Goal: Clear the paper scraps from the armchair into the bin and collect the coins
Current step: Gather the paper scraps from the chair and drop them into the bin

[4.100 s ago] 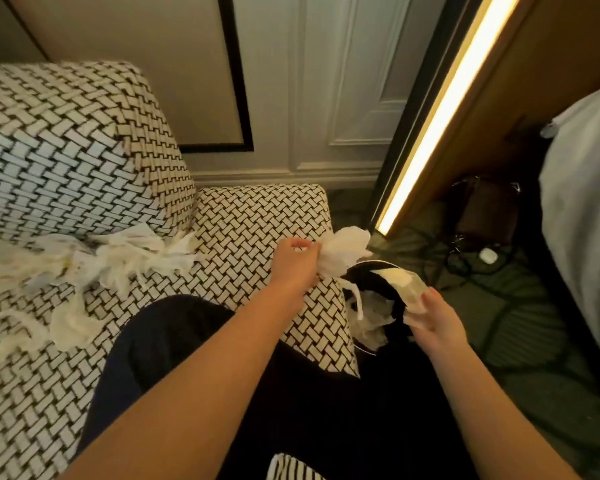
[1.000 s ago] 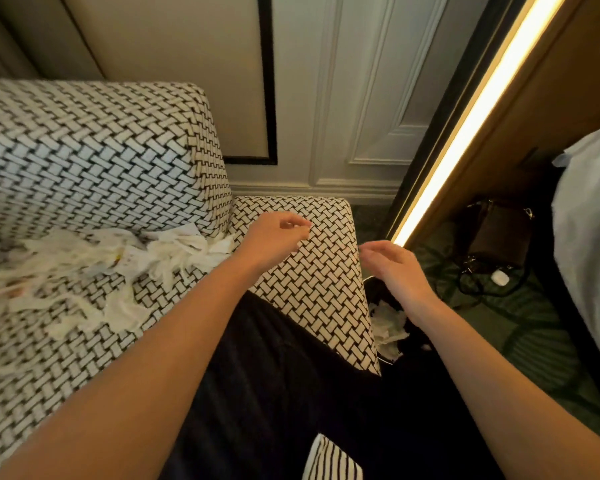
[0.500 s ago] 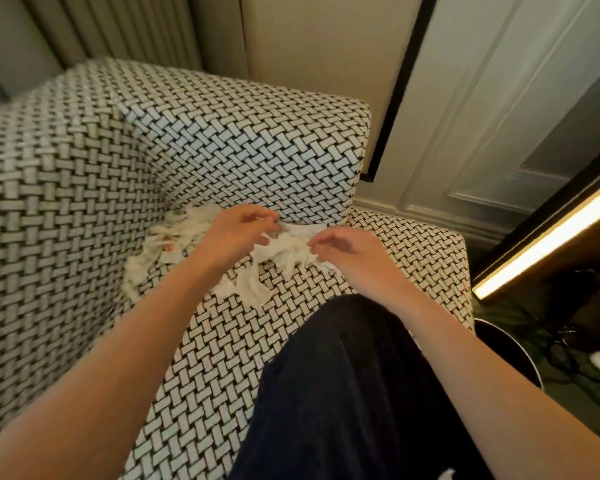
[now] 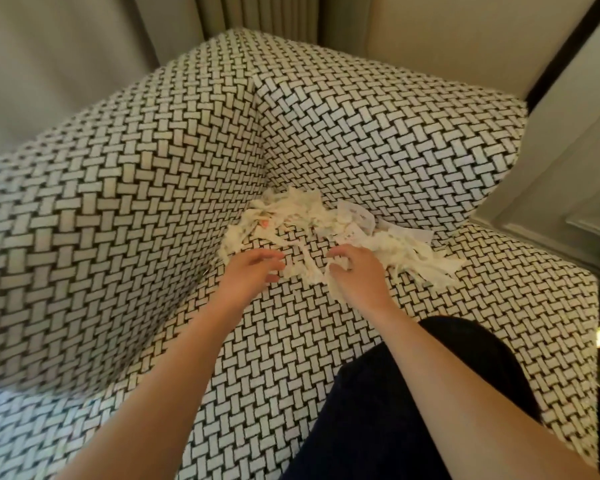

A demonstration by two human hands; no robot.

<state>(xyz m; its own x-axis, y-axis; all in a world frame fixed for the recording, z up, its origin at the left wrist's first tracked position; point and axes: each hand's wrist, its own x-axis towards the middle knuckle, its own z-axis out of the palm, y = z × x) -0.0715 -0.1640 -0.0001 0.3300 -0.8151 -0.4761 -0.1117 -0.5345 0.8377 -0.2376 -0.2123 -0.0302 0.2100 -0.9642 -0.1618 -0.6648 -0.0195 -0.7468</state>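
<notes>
Both hands have slid back to the near edge of the heap in the back corner of the armchair (image 4: 136, 202) seat. At its left end the left hand (image 4: 253, 271) hovers, fingers loosely spread, holding nothing. Beside it, amid the scraps (image 4: 312, 213), the right hand (image 4: 359, 277) curls round a wad of them. A dark leg (image 4: 378, 410) lies on the seat at right.

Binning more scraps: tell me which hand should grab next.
Likely the right hand: its fingers curl around paper scraps, while the left hand is open over bare armchair seat.
</notes>
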